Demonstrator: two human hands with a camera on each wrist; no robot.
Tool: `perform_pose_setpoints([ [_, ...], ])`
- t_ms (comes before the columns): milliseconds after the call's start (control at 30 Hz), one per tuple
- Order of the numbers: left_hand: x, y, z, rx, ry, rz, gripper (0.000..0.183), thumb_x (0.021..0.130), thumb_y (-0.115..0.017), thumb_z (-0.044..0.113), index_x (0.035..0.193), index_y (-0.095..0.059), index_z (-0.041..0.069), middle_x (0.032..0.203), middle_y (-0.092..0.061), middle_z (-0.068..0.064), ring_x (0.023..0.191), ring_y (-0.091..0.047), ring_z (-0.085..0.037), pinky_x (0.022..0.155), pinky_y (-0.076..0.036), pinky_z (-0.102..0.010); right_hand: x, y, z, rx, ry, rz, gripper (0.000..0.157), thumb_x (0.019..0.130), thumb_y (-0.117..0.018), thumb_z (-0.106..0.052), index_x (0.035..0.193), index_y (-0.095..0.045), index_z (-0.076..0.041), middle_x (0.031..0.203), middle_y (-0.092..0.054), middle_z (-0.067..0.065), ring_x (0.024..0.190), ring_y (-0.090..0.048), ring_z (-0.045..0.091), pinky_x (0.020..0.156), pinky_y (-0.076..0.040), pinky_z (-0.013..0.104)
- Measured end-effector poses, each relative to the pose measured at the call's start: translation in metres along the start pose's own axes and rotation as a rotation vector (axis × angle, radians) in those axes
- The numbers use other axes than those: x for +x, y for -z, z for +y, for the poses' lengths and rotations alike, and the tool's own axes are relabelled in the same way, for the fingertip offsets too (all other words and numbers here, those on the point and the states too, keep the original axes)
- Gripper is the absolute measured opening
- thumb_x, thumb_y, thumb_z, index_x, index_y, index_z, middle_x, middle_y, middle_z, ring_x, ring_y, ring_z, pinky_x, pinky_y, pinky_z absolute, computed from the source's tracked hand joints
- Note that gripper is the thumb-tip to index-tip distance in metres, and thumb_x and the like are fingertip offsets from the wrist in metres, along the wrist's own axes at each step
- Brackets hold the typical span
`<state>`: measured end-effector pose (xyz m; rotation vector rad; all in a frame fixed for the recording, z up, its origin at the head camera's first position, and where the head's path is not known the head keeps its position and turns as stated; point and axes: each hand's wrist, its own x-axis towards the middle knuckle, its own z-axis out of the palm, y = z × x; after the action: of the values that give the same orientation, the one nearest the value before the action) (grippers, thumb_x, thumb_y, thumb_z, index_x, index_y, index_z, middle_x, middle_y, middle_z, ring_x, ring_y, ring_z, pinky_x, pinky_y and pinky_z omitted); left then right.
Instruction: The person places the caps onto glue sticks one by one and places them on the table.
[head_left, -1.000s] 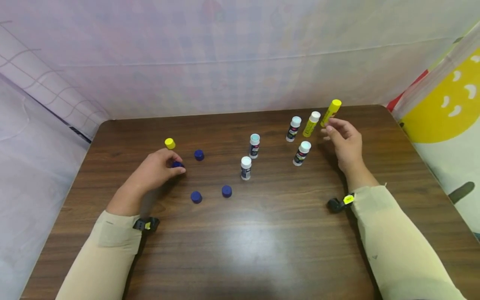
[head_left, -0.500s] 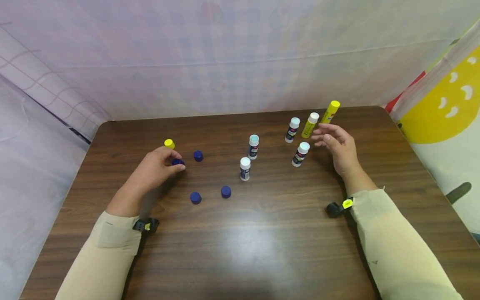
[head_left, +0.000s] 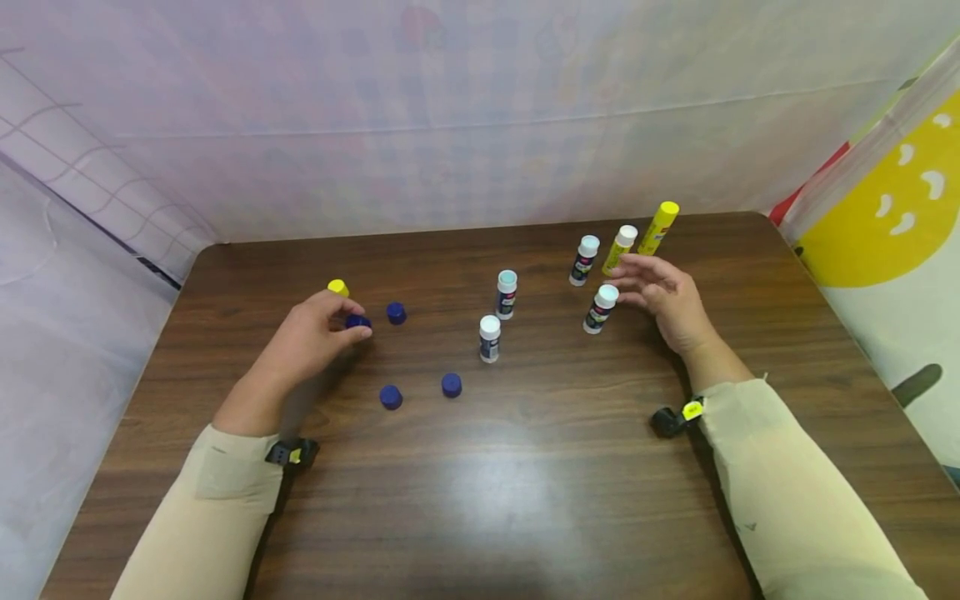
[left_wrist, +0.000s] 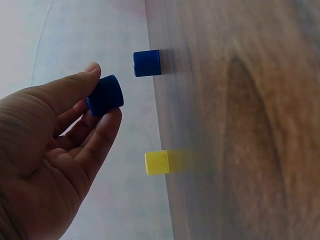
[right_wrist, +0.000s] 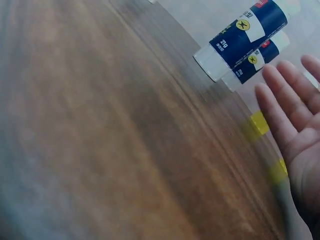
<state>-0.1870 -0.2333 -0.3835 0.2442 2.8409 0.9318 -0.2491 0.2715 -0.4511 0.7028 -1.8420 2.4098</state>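
My left hand [head_left: 303, 340] pinches a blue glue stick cap [left_wrist: 105, 95] between thumb and fingers, lifted off the table. My right hand [head_left: 667, 304] is beside an uncapped navy-and-white glue stick [head_left: 601, 310], its fingers loosely extended and holding nothing; whether they touch it cannot be told. Behind those fingers stand an uncapped yellow glue stick [head_left: 619, 248] and a yellow-capped glue stick [head_left: 658, 227]. Another navy glue stick [head_left: 584, 261] stands to their left.
Two more uncapped glue sticks, one [head_left: 506, 294] behind the other [head_left: 489, 338], stand mid-table. Loose blue caps lie at the left: one [head_left: 396, 313] by my left hand, others [head_left: 391, 397] [head_left: 452, 385] nearer. A yellow cap [head_left: 338, 287] sits behind that hand. Cloth [head_left: 450, 167] hangs behind the table.
My right hand has come away from the yellow-capped glue stick, moving left and nearer to the navy one. My left hand keeps the blue cap, which has risen slightly.
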Motion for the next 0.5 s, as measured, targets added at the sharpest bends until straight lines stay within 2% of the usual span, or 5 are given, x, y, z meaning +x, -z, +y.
perform_pose_setpoints([
  [200,-0.0002,-0.0009,-0.0001,-0.008,-0.02,0.025,0.03,0.1,-0.072,0.023,0.122,-0.067,0.004,0.123,-0.062,-0.015,0.115,-0.068,-0.038,0.093,-0.061,-0.051,-0.0009,-0.0008,0.0006,0.038,-0.048,-0.137,0.057,0.096,-0.073,-0.005,0.142,-0.048,0.018,0.126,-0.073,0.018,0.114,-0.073,0.024,0.099,-0.06,0.031],
  [367,-0.0005,-0.0009,-0.0005,-0.012,-0.039,0.049,0.029,0.1,-0.073,0.021,0.122,-0.067,0.004,0.124,-0.061,-0.015,0.114,-0.067,-0.038,0.096,-0.06,-0.051,0.0001,0.0007,0.001,0.027,-0.117,-0.237,0.066,0.089,-0.082,-0.02,0.143,-0.055,0.008,0.134,-0.07,0.015,0.125,-0.069,0.025,0.105,-0.057,0.029],
  [500,-0.0006,-0.0006,0.0003,-0.016,-0.05,0.063,0.029,0.099,-0.073,0.02,0.122,-0.067,0.003,0.124,-0.061,-0.015,0.114,-0.068,-0.038,0.096,-0.06,-0.051,0.0009,0.0009,0.0003,-0.009,-0.174,-0.279,0.068,0.088,-0.082,-0.022,0.145,-0.055,0.004,0.137,-0.07,0.01,0.128,-0.067,0.02,0.106,-0.055,0.026],
])
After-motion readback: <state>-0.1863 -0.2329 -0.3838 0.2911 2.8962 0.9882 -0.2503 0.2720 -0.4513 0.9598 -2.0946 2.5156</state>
